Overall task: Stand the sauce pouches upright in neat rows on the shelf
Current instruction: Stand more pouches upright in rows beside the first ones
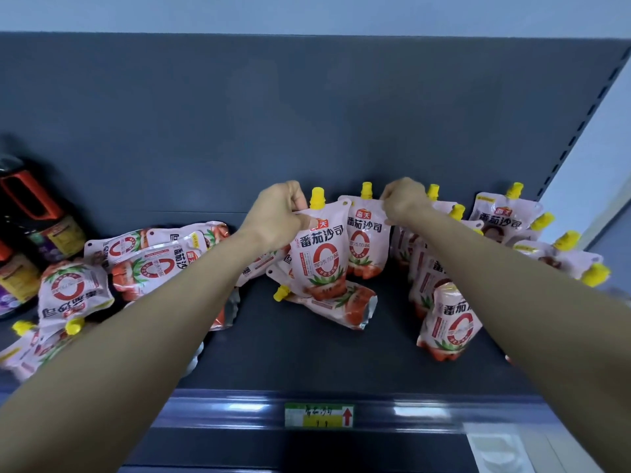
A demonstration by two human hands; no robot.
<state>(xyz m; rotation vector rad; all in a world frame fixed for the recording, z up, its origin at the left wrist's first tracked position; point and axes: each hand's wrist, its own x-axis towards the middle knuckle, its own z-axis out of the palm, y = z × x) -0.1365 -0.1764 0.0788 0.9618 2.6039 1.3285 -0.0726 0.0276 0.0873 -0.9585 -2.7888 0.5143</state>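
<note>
at the centre of the frame the left hand point(276, 216) has its fingers curled tight round the top left corner of the front pouch point(319, 257), pinching the flat seam beside its yellow cap point(317, 196). i read that grip as steering: the seam is the stiffest part, so holding it there lets the soft body hang straight while the base settles. the base sits partly on a fallen pouch point(338, 305) lying flat just below it, and i judge that will tip it unless cleared. the right hand point(403, 203), fingers also curled, pinches the top right corner of the rear pouch point(363, 240) as far as i can tell, steadying it upright just behind, near the back panel point(307, 114). the pouches are glossy pink film, plump and rounded low down, thin at the top, with silver folded bottoms. at the right of the frame the standing rows point(447, 322) face forward on the dark matt shelf point(307, 356). at the left a loose heap point(150, 257) lies jumbled beside dark bottles point(30, 216).
</note>
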